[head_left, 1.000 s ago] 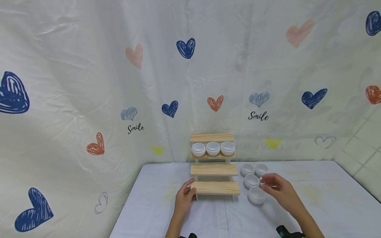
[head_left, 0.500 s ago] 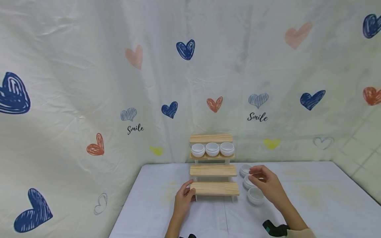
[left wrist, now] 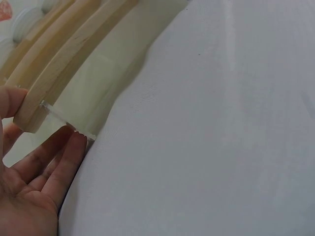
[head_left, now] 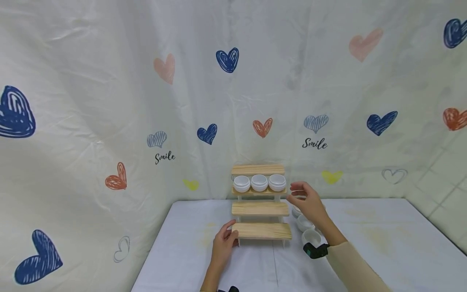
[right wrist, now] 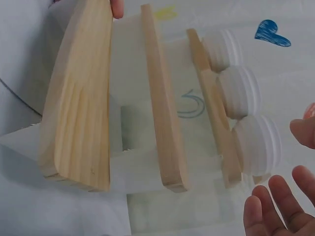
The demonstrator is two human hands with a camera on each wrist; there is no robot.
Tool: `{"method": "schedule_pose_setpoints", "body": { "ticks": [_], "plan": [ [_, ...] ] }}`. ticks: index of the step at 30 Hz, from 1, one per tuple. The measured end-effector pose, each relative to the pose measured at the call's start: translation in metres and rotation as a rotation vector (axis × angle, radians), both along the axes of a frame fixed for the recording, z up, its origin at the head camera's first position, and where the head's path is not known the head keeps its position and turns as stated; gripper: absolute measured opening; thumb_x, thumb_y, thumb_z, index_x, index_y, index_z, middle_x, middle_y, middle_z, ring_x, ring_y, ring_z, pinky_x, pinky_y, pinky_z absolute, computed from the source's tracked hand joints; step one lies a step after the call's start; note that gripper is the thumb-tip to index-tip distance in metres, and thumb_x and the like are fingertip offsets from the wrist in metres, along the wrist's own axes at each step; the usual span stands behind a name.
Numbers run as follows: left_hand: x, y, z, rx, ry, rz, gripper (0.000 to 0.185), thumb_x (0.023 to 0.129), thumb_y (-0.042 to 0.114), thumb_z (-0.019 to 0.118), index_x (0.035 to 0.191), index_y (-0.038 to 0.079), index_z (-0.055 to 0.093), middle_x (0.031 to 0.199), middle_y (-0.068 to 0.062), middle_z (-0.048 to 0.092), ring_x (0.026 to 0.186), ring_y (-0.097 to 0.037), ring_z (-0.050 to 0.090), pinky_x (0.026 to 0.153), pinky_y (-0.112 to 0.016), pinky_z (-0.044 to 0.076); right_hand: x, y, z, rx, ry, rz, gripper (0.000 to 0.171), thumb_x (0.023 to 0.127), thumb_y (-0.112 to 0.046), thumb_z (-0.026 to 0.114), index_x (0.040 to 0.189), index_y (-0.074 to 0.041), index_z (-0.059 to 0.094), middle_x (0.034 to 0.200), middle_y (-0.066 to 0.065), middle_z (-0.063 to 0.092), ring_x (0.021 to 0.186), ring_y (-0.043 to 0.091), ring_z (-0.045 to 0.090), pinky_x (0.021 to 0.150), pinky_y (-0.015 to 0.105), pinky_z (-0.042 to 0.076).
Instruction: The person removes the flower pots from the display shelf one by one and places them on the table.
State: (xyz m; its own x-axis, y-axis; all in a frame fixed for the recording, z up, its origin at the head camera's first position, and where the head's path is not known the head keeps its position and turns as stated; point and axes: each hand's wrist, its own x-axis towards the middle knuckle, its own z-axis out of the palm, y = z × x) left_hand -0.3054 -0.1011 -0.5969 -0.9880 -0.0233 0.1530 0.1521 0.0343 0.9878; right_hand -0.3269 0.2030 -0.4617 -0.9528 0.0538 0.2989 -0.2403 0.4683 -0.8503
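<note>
Head view shows the left hand point(head_left: 223, 245) resting against the left end of the lowest step of a small wooden stepped rack point(head_left: 261, 209), its thumb lying on top of the plank end and its fingers beside the rack's foot. Left wrist view confirms this: the fingers point(left wrist: 59, 160) are nearly straight and relaxed, their tips touching the clear side panel just under the plank, the thumb at the plank's end (a light steadying touch rather than a clamp). The right hand point(head_left: 307, 201) hangs in the air just to the right of the rack, level with its second shelf from the top, fingers loosely curved and spread; it holds nothing. In the right wrist view its fingertips point(right wrist: 275, 206) sit close to, but apart from, the nearest of three white jars point(head_left: 259, 183), which stand in a row on that shelf. The rack stands on a white table point(head_left: 383, 243) against a heart-printed cloth backdrop point(head_left: 109, 101). More white jars on the table point(head_left: 305, 227) lie just right of the rack, partly hidden behind the right forearm.
</note>
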Motion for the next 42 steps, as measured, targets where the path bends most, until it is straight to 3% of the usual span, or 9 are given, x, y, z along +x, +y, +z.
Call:
{"method": "schedule_pose_setpoints", "body": {
  "ticks": [5, 11, 15, 25, 33, 42],
  "plan": [
    [0.001, 0.000, 0.002, 0.012, -0.023, 0.000, 0.043, 0.098, 0.014, 0.068, 0.140, 0.009, 0.062, 0.105, -0.016, 0.075, 0.088, -0.023, 0.074, 0.072, -0.028, 0.062, -0.015, -0.007, 0.004, -0.043, 0.008, 0.023, 0.058, 0.094, -0.020, 0.075, 0.142, 0.000, 0.048, 0.140, 0.021, 0.056, 0.126, 0.038, 0.056, 0.094, 0.022, 0.050],
    [0.000, -0.001, 0.001, 0.014, -0.014, -0.006, 0.043, 0.098, 0.015, 0.067, 0.140, 0.009, 0.061, 0.106, -0.016, 0.075, 0.090, -0.028, 0.075, 0.072, -0.028, 0.062, -0.029, -0.012, 0.005, -0.061, -0.030, 0.064, 0.070, 0.093, -0.027, 0.077, 0.148, -0.002, 0.042, 0.145, 0.022, 0.051, 0.131, 0.040, 0.051, 0.108, 0.049, 0.048],
    [-0.001, -0.001, 0.000, 0.018, -0.006, -0.009, 0.042, 0.098, 0.014, 0.067, 0.139, 0.009, 0.062, 0.105, -0.017, 0.074, 0.089, -0.027, 0.074, 0.071, -0.027, 0.062, -0.037, -0.013, 0.003, -0.070, -0.051, 0.079, 0.075, 0.092, -0.029, 0.078, 0.151, -0.004, 0.039, 0.147, 0.022, 0.048, 0.132, 0.041, 0.049, 0.110, 0.054, 0.045],
    [-0.001, -0.001, -0.001, 0.021, -0.009, -0.019, 0.042, 0.098, 0.015, 0.067, 0.139, 0.010, 0.062, 0.107, -0.017, 0.075, 0.088, -0.019, 0.073, 0.072, -0.027, 0.062, -0.053, -0.013, 0.000, -0.030, -0.064, 0.055, 0.075, 0.091, -0.035, 0.078, 0.150, -0.007, 0.041, 0.146, 0.022, 0.050, 0.129, 0.039, 0.052, 0.106, 0.054, 0.048],
    [-0.003, -0.002, -0.001, 0.019, -0.004, -0.026, 0.043, 0.098, 0.014, 0.067, 0.140, 0.007, 0.061, 0.106, -0.017, 0.074, 0.086, -0.015, 0.073, 0.072, -0.025, 0.061, -0.060, -0.014, -0.006, -0.023, -0.043, 0.059, 0.073, 0.089, -0.035, 0.080, 0.147, -0.006, 0.045, 0.140, 0.020, 0.055, 0.121, 0.034, 0.055, 0.092, 0.036, 0.051],
    [-0.004, -0.003, -0.004, 0.029, 0.000, -0.028, 0.043, 0.098, 0.015, 0.067, 0.140, 0.009, 0.060, 0.106, -0.016, 0.074, 0.090, -0.025, 0.074, 0.074, -0.031, 0.063, -0.060, -0.016, -0.008, -0.017, 0.005, 0.050, 0.067, 0.089, -0.033, 0.081, 0.141, -0.005, 0.050, 0.130, 0.018, 0.060, 0.117, 0.029, 0.056, 0.096, 0.035, 0.047]
  ]
}}
